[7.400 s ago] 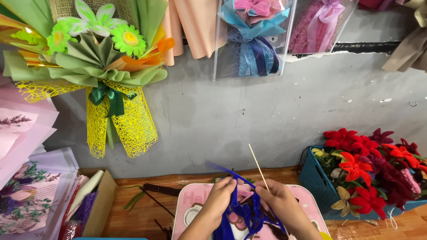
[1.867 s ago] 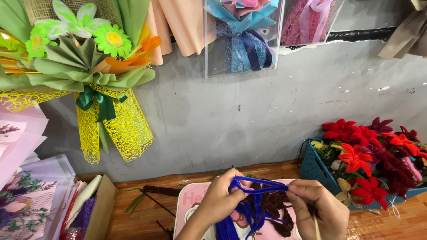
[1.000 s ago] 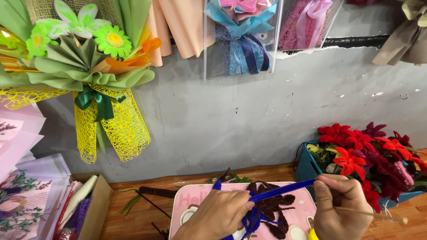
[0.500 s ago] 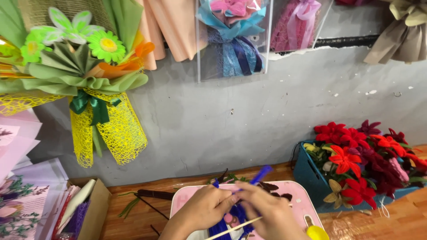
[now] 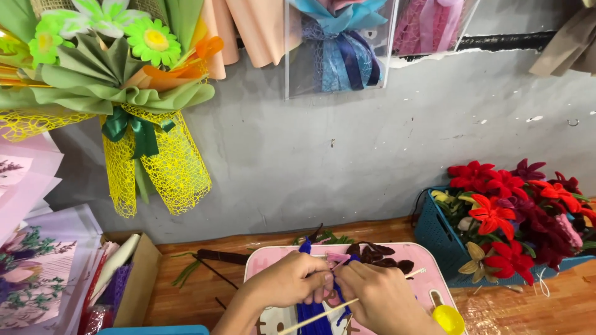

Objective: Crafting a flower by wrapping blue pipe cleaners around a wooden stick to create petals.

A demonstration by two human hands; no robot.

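My left hand (image 5: pixel 290 282) and my right hand (image 5: pixel 377 296) meet over a pink tray (image 5: pixel 422 255) at the bottom of the head view. Both pinch a bundle of blue fuzzy wire (image 5: pixel 313 310) that hangs down between them. A thin wooden stick (image 5: pixel 347 303) runs slantwise under my right hand, its tip poking out to the right. Dark brown fuzzy wire pieces (image 5: pixel 377 254) lie on the tray just behind my fingers. A small pink piece shows between my fingertips.
A blue basket (image 5: pixel 437 239) of red and purple handmade flowers (image 5: pixel 509 198) stands at the right. A yellow-green paper bouquet (image 5: pixel 133 93) hangs on the grey wall. A cardboard box (image 5: pixel 138 282) and wrapping sheets sit left. A yellow round object (image 5: pixel 448 319) lies by the tray.
My hands have come together at the tray's middle. The blue wire, earlier stretched out toward the right, is now bunched between my fingers, and the stick lies under my right hand.
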